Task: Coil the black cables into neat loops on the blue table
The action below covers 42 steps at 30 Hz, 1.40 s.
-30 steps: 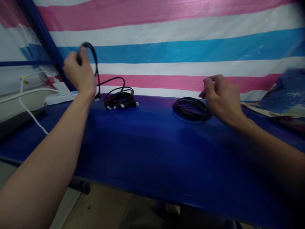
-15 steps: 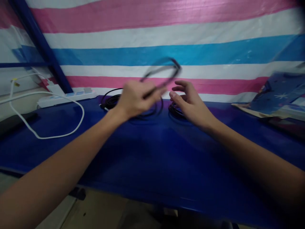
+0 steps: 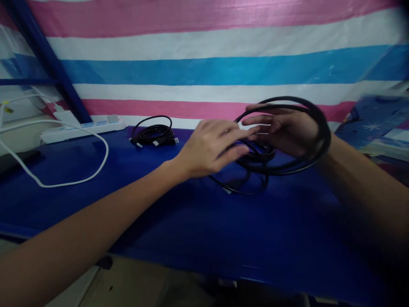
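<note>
A looped black cable (image 3: 322,125) is raised over the blue table, its left side between the fingers of my left hand (image 3: 212,147). My right hand (image 3: 283,128) reaches through this loop from the right, fingers stretched and apart, and the cable passes around its wrist. Below my hands lies another black coil (image 3: 263,155), partly hidden by them. A loose cable end with a pale-tipped plug (image 3: 234,184) hangs or lies just in front; I cannot tell which. Farther left, a separate coiled black cable (image 3: 153,134) with white-tipped plugs rests on the table.
A white power strip (image 3: 83,131) stands at the back left, with a white cord (image 3: 72,184) curving across the blue table (image 3: 191,221). A dark flat object (image 3: 19,162) is at the left edge. A blue printed package (image 3: 373,121) sits at the right. Striped sheeting (image 3: 204,70) hangs behind.
My left hand has moved right and slightly down with the looped cable. My right hand has shifted right and is now inside the loop. The left coil has come fully into sight.
</note>
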Motion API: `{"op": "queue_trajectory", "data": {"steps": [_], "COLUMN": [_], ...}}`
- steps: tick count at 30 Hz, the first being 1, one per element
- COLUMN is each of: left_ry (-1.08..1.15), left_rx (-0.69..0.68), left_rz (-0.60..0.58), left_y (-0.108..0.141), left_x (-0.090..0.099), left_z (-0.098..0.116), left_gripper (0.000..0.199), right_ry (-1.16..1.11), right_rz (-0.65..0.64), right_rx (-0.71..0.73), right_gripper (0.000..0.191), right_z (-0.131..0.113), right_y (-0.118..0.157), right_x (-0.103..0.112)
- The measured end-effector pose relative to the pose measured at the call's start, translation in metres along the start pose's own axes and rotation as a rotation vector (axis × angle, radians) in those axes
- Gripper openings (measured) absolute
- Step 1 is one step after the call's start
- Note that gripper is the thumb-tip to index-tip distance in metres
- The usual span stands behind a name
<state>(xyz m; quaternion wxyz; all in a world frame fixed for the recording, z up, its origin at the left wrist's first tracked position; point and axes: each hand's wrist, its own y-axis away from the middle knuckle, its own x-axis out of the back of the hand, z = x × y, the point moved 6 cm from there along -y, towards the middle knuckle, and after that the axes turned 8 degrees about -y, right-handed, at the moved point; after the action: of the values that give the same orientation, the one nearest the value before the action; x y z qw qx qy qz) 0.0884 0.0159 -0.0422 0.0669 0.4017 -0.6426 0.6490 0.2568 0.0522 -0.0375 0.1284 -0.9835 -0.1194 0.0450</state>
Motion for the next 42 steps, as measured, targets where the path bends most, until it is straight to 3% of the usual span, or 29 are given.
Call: {"op": "queue_trajectory", "data": {"steps": [2,3,5,7,10,14,18,20,22,25,27,28,31,33,35,38,42], "left_ry": [0.103,0.22,0.544,0.837,1.084,1.154,0.935,0.838,0.876,1.105,1.249,1.303,1.351,1.324,1.286,1.267,1.295], "left_rx": [0.244,0.353,0.513,0.593,0.652,0.697,0.783,0.86,0.927,1.037,1.085,1.104,1.242,1.369,1.433,1.387,1.355], "left_rz": [0.078,0.051,-0.14,-0.35,-0.46,-0.383,-0.133,-0.014,-0.009,-0.236,-0.384,-0.402,-0.292,-0.234,-0.265,-0.366,-0.395], "left_y": [0.003,0.006,0.012,0.018,0.021,0.014,0.006,0.007,0.009,0.014,0.017,0.017,0.022,0.028,0.034,0.034,0.032], "left_x": [0.001,-0.004,-0.023,-0.039,-0.044,-0.033,-0.01,0.0,0.003,-0.006,-0.011,-0.012,-0.01,-0.011,-0.014,-0.017,-0.014], "left_z": [-0.022,-0.033,-0.045,-0.045,-0.039,-0.034,-0.043,-0.051,-0.054,-0.05,-0.045,-0.044,-0.053,-0.059,-0.058,-0.048,-0.039], "left_gripper": [0.034,0.038,0.049,0.048,0.032,0.02,0.03,0.034,0.037,0.032,0.028,0.027,0.024,0.02,0.015,0.016,0.025], "right_ry": [-0.026,-0.024,-0.018,-0.014,-0.017,-0.074,0.008,0.17,0.527,1.201,1.334,1.261,0.911,0.803,0.744,0.716,0.77], "right_rz": [-0.019,-0.048,-0.111,-0.157,-0.191,-0.208,-0.093,-0.005,0.106,0.211,0.077,-0.045,-0.399,-0.536,-0.542,-0.438,-0.509], "right_rx": [0.006,0.0,-0.031,-0.047,-0.03,-0.063,-0.258,-0.289,-0.133,0.4,0.65,0.68,0.524,0.38,0.298,0.24,0.17], "right_gripper": [0.045,0.044,0.044,0.041,0.034,0.027,0.02,0.023,0.028,0.03,0.028,0.026,0.039,0.053,0.059,0.051,0.047], "right_z": [-0.004,-0.004,-0.001,0.002,0.004,0.007,0.012,0.009,-0.006,-0.042,-0.048,-0.046,-0.028,-0.01,0.002,0.008,0.016], "right_y": [0.004,0.006,0.009,0.011,0.012,0.013,0.013,0.013,0.012,0.024,0.038,0.045,0.059,0.063,0.063,0.057,0.053], "right_x": [-0.008,-0.014,-0.024,-0.03,-0.03,-0.026,-0.024,-0.024,-0.023,-0.045,-0.071,-0.083,-0.114,-0.131,-0.139,-0.136,-0.129]}}
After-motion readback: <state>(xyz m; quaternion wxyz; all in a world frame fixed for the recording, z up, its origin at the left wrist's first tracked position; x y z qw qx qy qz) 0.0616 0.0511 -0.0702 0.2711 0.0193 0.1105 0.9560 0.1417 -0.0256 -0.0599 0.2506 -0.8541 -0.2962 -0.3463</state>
